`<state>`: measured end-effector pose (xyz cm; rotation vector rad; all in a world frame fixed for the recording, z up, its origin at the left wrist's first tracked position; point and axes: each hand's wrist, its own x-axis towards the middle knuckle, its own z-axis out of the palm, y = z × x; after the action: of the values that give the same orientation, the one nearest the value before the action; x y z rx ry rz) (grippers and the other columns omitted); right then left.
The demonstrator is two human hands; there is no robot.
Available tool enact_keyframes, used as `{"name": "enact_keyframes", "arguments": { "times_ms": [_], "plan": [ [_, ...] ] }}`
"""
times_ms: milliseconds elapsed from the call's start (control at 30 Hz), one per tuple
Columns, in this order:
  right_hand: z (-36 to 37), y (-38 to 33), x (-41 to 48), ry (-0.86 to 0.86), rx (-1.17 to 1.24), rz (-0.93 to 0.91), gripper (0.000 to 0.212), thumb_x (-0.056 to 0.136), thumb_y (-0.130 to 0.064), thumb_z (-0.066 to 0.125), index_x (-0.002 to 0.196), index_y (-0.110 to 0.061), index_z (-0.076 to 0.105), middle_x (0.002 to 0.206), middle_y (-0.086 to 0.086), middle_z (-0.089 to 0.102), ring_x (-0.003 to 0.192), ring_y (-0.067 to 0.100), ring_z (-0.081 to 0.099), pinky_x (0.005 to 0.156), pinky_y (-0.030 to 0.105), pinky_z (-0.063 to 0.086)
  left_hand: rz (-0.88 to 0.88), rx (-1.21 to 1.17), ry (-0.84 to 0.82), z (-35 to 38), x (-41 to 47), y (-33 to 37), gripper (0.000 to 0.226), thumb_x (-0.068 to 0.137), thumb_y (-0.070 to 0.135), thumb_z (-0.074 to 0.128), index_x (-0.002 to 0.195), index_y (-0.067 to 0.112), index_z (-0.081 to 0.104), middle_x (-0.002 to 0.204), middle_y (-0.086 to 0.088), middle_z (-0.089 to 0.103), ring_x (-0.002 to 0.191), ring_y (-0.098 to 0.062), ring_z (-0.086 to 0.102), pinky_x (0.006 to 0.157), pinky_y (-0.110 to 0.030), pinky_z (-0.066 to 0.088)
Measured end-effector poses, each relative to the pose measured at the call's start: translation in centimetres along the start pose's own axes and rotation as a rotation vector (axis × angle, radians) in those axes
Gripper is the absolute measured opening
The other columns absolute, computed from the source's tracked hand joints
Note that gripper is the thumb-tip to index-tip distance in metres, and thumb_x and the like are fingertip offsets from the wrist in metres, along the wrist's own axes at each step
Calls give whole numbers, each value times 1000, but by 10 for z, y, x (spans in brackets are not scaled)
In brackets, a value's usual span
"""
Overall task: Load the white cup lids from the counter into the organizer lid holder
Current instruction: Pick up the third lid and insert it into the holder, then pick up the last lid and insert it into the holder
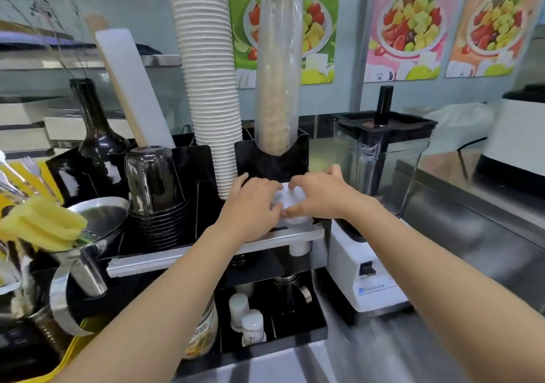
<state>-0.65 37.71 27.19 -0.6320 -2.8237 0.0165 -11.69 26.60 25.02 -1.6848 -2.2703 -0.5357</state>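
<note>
Both of my hands meet over a stack of white cup lids (290,202) at the front right compartment of the black organizer (206,164). My left hand (250,202) cups the stack from the left and my right hand (318,195) grips it from the right and top. The stack sits in the slot just above the organizer's grey front ledge (212,250). My fingers hide most of the lids. A white lid edge (299,248) shows below the ledge.
Behind the lid slot stand a tall column of white paper cups (206,73) and a sleeve of clear cups (277,67). Stacked black cups (156,194), a dark bottle (91,123) and a steel pitcher (94,235) are left. A blender (380,182) stands right on the steel counter (472,264).
</note>
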Motion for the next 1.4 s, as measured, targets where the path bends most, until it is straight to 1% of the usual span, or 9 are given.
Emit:
{"name": "enact_keyframes", "arguments": {
  "times_ms": [133, 333, 600, 700, 933, 1033, 1133, 1300, 1400],
  "plan": [
    [5, -3, 6, -186, -110, -13, 49, 81, -53, 55, 114, -17, 54, 90, -1, 62, 93, 21, 53, 85, 38, 20, 54, 151, -118, 9, 2, -2, 30, 90, 25, 42, 112, 16, 61, 107, 1, 64, 118, -16, 47, 116, -39, 3],
    [6, -6, 18, -425, -110, 33, 39, 85, -29, 55, 120, -10, 55, 76, 1, 57, 102, 27, 56, 98, 46, 21, 87, 224, -280, 16, 9, -7, 34, 91, 23, 33, 100, 14, 65, 105, -3, 63, 119, -18, 42, 108, -38, 20],
    [6, -7, 22, -481, -35, 10, 25, 84, -22, 60, 109, -25, 61, 94, -5, 58, 84, 17, 50, 76, 32, 34, 77, 178, -359, 22, 15, -12, 37, 92, 26, 33, 103, 15, 66, 109, 2, 65, 115, -17, 40, 88, -34, 34],
    [5, -6, 24, -510, 91, 37, 21, 85, -20, 62, 105, -15, 67, 68, -5, 57, 64, 11, 50, 62, 25, 39, 85, 201, -367, 22, 16, -13, 37, 91, 26, 32, 101, 16, 67, 108, 2, 64, 113, -17, 40, 88, -34, 35],
    [-1, -13, 15, -509, 52, 57, 23, 88, -26, 55, 107, -16, 64, 71, -5, 55, 73, 15, 51, 68, 26, 38, 124, 155, -227, 17, 4, -9, 43, 95, 38, 31, 95, 16, 69, 103, 0, 66, 111, -18, 47, 84, -34, 39],
    [-3, -12, 1, -387, -10, 65, 35, 90, -34, 53, 124, -25, 54, 110, -3, 62, 109, 23, 52, 102, 46, 25, 142, 119, -112, 8, -9, -7, 48, 90, 51, 36, 103, 17, 68, 113, 2, 65, 112, -17, 51, 90, -33, 41],
    [-5, -14, -18, -129, -12, 57, 54, 89, -41, 54, 138, -24, 38, 139, 3, 46, 124, 25, 45, 103, 44, 27, 126, 61, -50, -10, -35, -6, 68, 79, 66, 28, 117, 22, 63, 124, 4, 62, 121, -14, 49, 97, -30, 38],
    [23, -46, -70, 359, 145, -80, 51, 88, -41, 55, 130, -14, 51, 119, 6, 64, 104, 28, 61, 84, 41, 46, 36, -2, 57, -24, -103, -17, 71, 78, 66, 29, 133, 25, 49, 141, 4, 50, 132, -14, 41, 107, -29, 30],
    [57, -75, -97, 430, 255, -178, 54, 82, -44, 50, 122, -8, 58, 107, 8, 70, 94, 29, 66, 75, 40, 53, -18, -26, 110, -18, -148, -29, 62, 83, 58, 38, 131, 22, 52, 138, 1, 54, 128, -16, 47, 106, -33, 35]
  ]
}}
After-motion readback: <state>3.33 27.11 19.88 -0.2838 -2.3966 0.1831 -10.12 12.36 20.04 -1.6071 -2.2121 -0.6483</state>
